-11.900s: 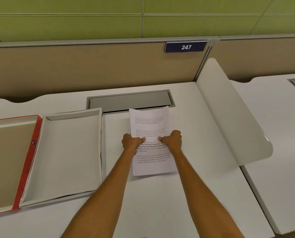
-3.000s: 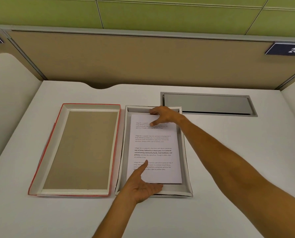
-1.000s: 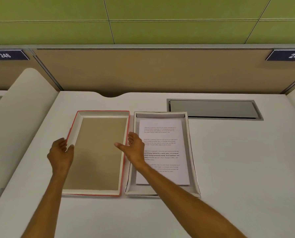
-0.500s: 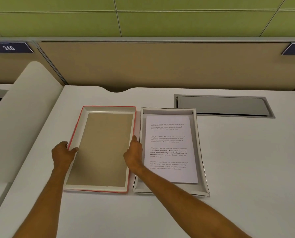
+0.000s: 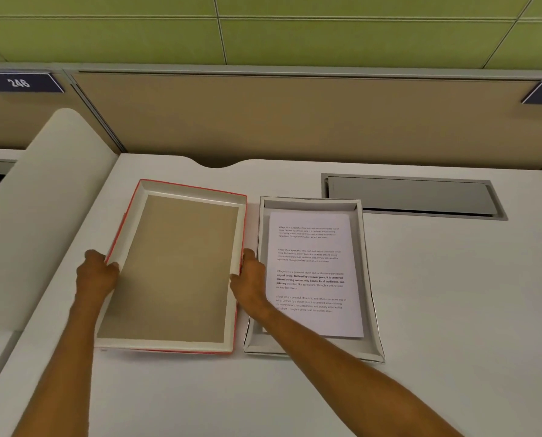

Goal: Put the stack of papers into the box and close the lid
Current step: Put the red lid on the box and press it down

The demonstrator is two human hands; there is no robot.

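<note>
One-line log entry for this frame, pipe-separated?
papers: in box | lid: inside up, left of box, far end tilted up | left hand: on lid's left edge | right hand: on lid's right edge | box: open

A white worktop [image 5: 452,294]; grey cable hatch [image 5: 411,195] at two o'clock; "246" plate [image 5: 18,82] at ten o'clock; green wall [image 5: 263,29] behind.

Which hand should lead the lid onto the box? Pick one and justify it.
Right. Both hands grip the lid, but the right hand holds the edge next to the box, which holds the papers; the left hand holds the far edge.
</note>
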